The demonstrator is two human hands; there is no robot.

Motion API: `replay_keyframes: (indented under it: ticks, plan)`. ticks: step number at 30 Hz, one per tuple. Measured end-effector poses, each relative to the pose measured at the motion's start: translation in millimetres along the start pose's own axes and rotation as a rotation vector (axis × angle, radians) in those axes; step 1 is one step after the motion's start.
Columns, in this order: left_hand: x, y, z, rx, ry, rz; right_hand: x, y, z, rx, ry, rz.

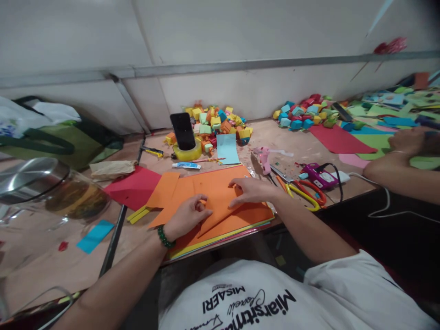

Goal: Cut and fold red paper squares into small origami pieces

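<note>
Where the orange paper lies at the frame's centre, my left hand and right hand curve over it, thumbs parted from fingers. Beyond, right of centre, lies a pink glue gun; farther, at upper centre, a smartphone stands before coloured cubes.

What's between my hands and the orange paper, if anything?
Nothing visible: your left hand and right hand are both at the orange paper. The pink glue gun lies beyond the right hand, out of the way.

Both hands curve loosely, apart, with forearms angled inward
</note>
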State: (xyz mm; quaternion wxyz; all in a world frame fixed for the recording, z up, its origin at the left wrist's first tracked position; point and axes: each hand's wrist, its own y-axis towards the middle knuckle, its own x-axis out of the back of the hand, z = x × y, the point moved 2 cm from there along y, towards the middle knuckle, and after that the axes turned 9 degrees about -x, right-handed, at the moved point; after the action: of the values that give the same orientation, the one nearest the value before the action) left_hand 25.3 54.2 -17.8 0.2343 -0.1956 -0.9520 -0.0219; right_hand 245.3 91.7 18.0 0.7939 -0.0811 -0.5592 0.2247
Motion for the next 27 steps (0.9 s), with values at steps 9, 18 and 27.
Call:
replay_keyframes:
  ticks: [9, 18, 27]
  plan:
    - [-4.6, -1.7, 7.0, -0.097, 0.195, -0.041, -3.8, 6.7, 14.8, -0.044, -0.064, -0.040]
    - [-7.3, -1.7, -0.6, -0.093, 0.246, -0.073, -8.7, 25.1, 28.0, -0.006, 0.027, -0.041]
    - [-7.9, -3.3, -3.1, -0.098, 0.280, -0.072, -18.4, 22.0, 29.5, 0.024, 0.043, -0.099]
